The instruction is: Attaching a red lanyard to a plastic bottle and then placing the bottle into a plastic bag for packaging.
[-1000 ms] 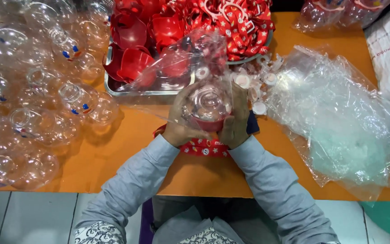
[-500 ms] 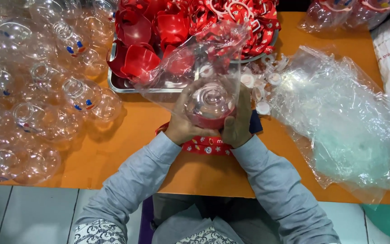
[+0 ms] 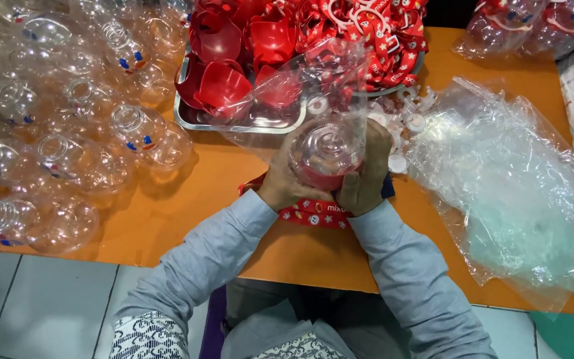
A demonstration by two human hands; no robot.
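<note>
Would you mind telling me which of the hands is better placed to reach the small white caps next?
Probably the right hand. It grips the clear bottle's right side, and the white caps lie just beyond its fingers. The left hand holds the bottle's opposite side, so it would have to cross over.

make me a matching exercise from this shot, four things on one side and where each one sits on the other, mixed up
Things:
1. round clear plastic bottle with a red base
2. pile of empty clear plastic bottles
3. red plastic cups
4. heap of crumpled clear plastic bags

Places:
A. in the shiny metal tray at the far side of the orange table
B. held between the left hand and the right hand
C. spread over the table's right side
D. massed on the table's left side

Pairs: 1-B, 2-D, 3-A, 4-C
</note>
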